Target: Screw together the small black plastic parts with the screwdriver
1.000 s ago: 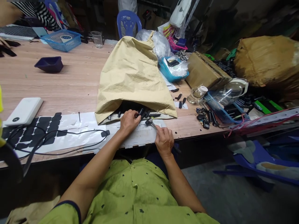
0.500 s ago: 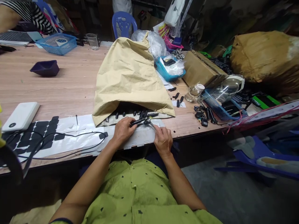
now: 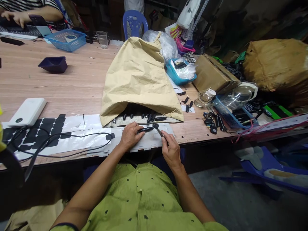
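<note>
My left hand [image 3: 130, 136] rests on a white sheet [image 3: 149, 141] at the table's near edge, its fingers pinched on a slim black tool [image 3: 145, 129] lying flat. My right hand [image 3: 170, 148] is closed round the handle of a small hammer [image 3: 157, 128], whose head sits right at the tip of the black tool. Just beyond, a row of several black tools [image 3: 144, 116] pokes out from under a big tan paper bag [image 3: 139, 75].
A white power bank [image 3: 27, 111], a black-squared sheet [image 3: 45, 128] and a black cable [image 3: 72, 150] lie to the left. Blue baskets [image 3: 65, 39], a dark tray [image 3: 53, 64], a jar [image 3: 203, 97] and clutter crowd the right. Another person's hands [image 3: 16, 17] are far left.
My left hand has drawn one black tool out from the row under the bag and laid it on the white sheet. The hammer head has come down to its tip.
</note>
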### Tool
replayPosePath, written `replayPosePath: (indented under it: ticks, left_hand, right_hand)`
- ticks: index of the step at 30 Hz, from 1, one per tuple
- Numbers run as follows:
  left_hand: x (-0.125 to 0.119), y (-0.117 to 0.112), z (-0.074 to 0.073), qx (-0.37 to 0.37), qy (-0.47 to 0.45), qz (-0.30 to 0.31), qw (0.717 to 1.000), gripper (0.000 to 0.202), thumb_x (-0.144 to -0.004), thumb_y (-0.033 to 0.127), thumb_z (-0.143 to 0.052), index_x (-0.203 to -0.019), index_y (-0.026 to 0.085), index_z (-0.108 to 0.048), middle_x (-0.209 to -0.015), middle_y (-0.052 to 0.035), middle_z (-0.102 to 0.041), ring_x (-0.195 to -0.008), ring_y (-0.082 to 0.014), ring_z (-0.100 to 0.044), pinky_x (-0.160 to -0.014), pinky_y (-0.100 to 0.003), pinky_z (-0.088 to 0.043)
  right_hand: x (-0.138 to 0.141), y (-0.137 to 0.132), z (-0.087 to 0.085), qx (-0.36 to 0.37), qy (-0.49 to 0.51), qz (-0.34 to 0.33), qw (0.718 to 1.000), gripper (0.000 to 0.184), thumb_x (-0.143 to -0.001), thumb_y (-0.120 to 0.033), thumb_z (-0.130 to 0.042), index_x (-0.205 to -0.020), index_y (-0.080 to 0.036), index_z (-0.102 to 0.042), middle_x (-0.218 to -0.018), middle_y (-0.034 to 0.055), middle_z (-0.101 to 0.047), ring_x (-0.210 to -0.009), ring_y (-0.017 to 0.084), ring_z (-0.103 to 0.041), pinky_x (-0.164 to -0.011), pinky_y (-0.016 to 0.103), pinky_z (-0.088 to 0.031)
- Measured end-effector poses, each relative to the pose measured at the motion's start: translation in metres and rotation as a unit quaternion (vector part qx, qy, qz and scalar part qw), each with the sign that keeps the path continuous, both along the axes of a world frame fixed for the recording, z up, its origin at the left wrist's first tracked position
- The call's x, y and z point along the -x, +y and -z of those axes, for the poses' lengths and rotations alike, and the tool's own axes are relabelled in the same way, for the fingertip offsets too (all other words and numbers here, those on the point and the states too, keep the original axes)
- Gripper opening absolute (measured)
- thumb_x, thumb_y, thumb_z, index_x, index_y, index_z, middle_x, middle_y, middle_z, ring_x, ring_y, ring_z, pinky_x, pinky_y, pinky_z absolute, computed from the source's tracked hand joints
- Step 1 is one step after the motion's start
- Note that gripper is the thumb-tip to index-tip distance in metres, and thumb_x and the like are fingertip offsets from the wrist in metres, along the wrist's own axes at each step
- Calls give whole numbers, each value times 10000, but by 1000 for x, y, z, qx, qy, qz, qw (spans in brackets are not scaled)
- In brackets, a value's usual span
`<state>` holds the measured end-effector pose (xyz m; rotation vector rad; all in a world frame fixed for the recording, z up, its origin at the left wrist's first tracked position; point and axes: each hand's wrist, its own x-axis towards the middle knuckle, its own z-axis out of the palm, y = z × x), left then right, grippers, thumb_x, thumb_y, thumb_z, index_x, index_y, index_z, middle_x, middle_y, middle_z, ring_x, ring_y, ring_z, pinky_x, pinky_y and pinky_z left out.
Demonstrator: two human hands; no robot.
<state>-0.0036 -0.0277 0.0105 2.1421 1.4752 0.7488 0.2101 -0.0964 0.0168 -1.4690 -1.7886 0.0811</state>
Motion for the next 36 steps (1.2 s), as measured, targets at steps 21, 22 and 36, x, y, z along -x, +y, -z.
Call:
replayPosePath:
  ticks: [21, 22, 36]
  left_hand:
    - [-6, -2, -6, 14, 12, -9, 1000, 188, -871, 285, -655, -988, 259, -799, -878, -39, -648, -910, -229, -617, -831, -358, -481]
    - [-6, -2, -6, 15, 11, -8, 1000, 194, -867, 285, -659, -1001, 262, -797, -880, -38, -647, -912, -229, -616, -832, -357, -481]
    - [3, -11, -15, 41, -2, 67, 997, 158, -764, 325, -726, -888, 274, -811, -883, -26, -679, -873, -223, -570, -858, -384, -439]
  right_hand:
    - [16, -2, -6, 27, -2, -85, 996, 344, -1005, -180, -452, -1236, -214, -704, -937, 68, -721, -870, 172, -696, -783, 273, -562]
    - [15, -2, -6, 23, -1, -78, 997, 341, -1007, -184, -452, -1235, -215, -704, -946, 70, -722, -882, 175, -695, -792, 277, -560]
    - [-15, 20, 19, -55, -154, 129, 978, 297, -975, -177, -481, -1118, -220, -738, -843, 74, -651, -794, 229, -518, -744, 343, -416]
